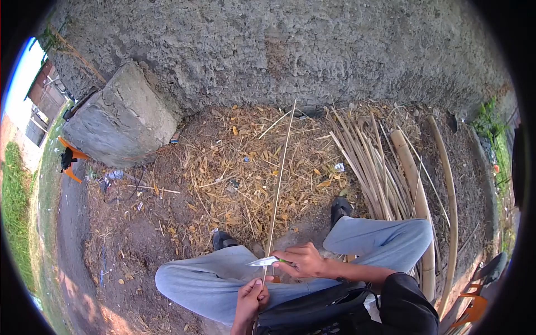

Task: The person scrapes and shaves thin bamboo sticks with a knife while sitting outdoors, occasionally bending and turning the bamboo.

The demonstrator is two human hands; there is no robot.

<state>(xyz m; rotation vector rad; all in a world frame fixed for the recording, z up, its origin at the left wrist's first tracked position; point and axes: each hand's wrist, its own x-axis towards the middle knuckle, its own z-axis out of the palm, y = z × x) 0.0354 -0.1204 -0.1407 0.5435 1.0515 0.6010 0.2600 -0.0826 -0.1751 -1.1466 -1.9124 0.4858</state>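
My right hand (302, 261) is closed around the handle of a knife (262, 261), whose blade points left across a long thin bamboo strip (281, 178). Below the blade, my left hand (252, 296) grips the strip near its lower end, fingers wrapped round it. The strip stretches away from me, its far tip close to the wall. Knife and strip meet just above my left hand, between my knees. Some green shows on the knife's handle; the rest of it is hidden in my fingers.
Many split bamboo strips (371, 167) lie in a bundle at right, beside a thick bamboo pole (412, 167) and a thinner pole (445, 184). A concrete block (125, 117) stands left against the rough wall (268, 50). Dry leaves and shavings (245, 167) cover the ground ahead.
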